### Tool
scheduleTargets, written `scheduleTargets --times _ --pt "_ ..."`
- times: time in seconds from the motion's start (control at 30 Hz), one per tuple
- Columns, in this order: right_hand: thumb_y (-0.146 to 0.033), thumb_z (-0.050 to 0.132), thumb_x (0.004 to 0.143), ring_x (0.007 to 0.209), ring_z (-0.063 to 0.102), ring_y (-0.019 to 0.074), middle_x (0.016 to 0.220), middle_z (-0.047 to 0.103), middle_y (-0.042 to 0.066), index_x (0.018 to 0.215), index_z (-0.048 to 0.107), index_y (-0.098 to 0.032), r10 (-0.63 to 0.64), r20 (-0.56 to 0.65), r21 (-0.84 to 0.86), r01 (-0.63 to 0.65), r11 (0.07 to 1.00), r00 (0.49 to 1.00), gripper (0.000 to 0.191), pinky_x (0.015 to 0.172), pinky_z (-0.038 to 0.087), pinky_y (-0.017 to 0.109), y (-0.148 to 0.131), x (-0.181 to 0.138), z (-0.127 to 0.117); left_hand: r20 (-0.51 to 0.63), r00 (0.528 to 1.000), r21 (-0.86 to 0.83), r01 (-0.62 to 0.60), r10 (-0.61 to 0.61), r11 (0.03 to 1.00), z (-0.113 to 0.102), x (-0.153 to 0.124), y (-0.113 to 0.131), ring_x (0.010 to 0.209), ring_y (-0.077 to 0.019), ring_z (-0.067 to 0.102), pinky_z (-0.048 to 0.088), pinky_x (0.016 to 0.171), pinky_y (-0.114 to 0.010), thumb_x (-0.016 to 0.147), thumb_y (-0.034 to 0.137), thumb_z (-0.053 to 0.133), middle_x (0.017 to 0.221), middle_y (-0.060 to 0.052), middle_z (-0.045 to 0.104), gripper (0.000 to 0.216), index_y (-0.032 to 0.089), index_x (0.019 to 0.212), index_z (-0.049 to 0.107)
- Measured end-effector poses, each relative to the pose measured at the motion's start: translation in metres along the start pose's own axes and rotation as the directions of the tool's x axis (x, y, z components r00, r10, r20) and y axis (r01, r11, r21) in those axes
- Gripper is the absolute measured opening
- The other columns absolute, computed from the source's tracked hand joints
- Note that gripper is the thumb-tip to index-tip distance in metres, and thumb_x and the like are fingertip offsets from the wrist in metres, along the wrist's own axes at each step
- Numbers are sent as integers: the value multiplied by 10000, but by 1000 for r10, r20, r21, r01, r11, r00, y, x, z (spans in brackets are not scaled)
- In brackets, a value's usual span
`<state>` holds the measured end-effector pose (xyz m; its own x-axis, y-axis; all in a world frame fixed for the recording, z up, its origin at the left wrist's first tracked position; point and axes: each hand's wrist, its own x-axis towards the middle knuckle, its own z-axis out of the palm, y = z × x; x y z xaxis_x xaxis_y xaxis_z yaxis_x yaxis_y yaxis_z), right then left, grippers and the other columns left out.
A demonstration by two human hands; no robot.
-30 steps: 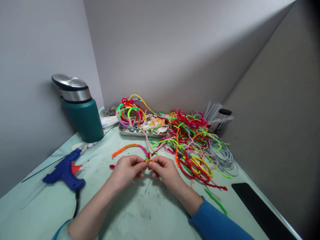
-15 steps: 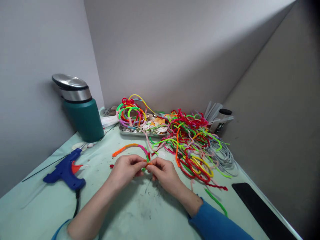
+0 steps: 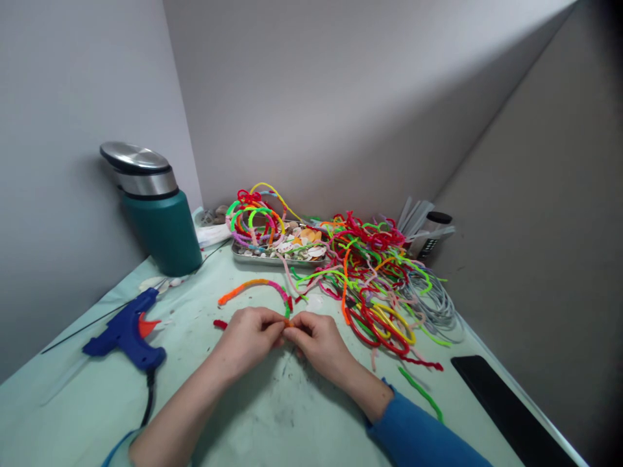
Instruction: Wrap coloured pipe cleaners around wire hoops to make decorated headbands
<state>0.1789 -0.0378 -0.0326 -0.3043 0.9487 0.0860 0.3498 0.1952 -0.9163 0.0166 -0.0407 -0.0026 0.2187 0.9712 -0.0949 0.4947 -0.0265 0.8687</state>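
My left hand [image 3: 250, 337] and my right hand [image 3: 314, 338] meet fingertip to fingertip over the pale green table [image 3: 272, 415]. Both pinch the near end of a curved pipe-cleaner band [image 3: 253, 285], wrapped orange, green and pink, which arcs away to the left behind my hands. A small orange bit shows between my fingertips. A short red scrap [image 3: 220, 323] lies just left of my left hand.
A big tangle of coloured pipe cleaners [image 3: 374, 279] covers the right middle. Behind sits a metal tray [image 3: 272, 258] of shells and hoops. A blue glue gun [image 3: 127, 334] lies at left, a teal bottle [image 3: 158, 214] behind it, a black strip [image 3: 506, 408] at right.
My hands have closed in on each other and dropped slightly; the orange loop seen between them earlier is now mostly hidden by my fingertips.
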Motion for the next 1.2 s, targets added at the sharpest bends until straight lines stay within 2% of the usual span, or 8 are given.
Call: scheduleTargets --times 0.07,0.17,0.3,0.47,0.63,0.8,1.03,1.2 --pt "-240 576 774 478 462 84 549 541 -24 689 631 -167 13 -2 25 -13 1000 1000 126 455 342 185 0 1 0 18 1000 -75 5 -4 997 1 1 -3 629 -187 613 418 540 -235 710 325 538 643 -23 685 218 192 730 709" --pt "-270 573 774 462 479 79 592 569 -11 713 630 -152 59 13 103 -60 993 998 144 442 359 184 -2 2 -1 18 997 -248 79 -77 965 1 4 -3 625 -182 633 448 556 -242 670 316 597 668 -28 689 200 174 789 672" --pt "-288 586 759 421 478 70 573 547 -25 689 602 -142 110 35 192 -114 975 993 163 406 351 177 -7 2 -2 17 985 -350 166 -171 922 0 7 0 545 -155 612 441 519 -230 628 310 644 563 -12 647 180 152 714 628" --pt "-280 592 760 437 476 74 552 534 -36 696 618 -152 75 26 127 -78 989 997 145 427 347 182 -6 1 -3 35 985 -272 174 -171 946 -1 5 -1 530 -157 601 423 503 -228 639 315 618 543 -12 637 175 149 684 651" --pt "-249 622 745 519 467 99 544 548 -28 649 642 -175 -52 20 -93 54 994 998 123 488 332 196 -5 0 -5 20 996 -27 89 -88 996 -2 2 -4 551 -178 606 378 505 -226 666 317 571 536 -4 649 167 198 668 688" --pt "-243 624 756 540 479 115 536 558 -23 637 647 -187 -82 64 -189 92 978 995 134 504 324 208 -5 0 -6 0 1000 173 -7 7 985 -3 -1 0 528 -165 564 337 526 -226 673 274 551 506 5 639 154 223 646 694" --pt "-288 607 783 642 513 128 712 620 6 776 655 -188 -161 0 -161 159 974 987 112 573 364 217 -9 1 -8 -29 999 173 -19 24 985 -1 -1 1 533 -171 580 321 522 -228 722 310 528 521 -8 648 167 212 673 654" --pt "-221 548 811 637 506 123 685 587 5 737 619 -181 -181 -27 -129 177 976 983 110 566 368 213 -12 1 -9 -10 1000 91 10 -9 996 3 -2 2 528 -177 610 375 513 -237 732 314 520 516 -7 647 155 207 663 608"
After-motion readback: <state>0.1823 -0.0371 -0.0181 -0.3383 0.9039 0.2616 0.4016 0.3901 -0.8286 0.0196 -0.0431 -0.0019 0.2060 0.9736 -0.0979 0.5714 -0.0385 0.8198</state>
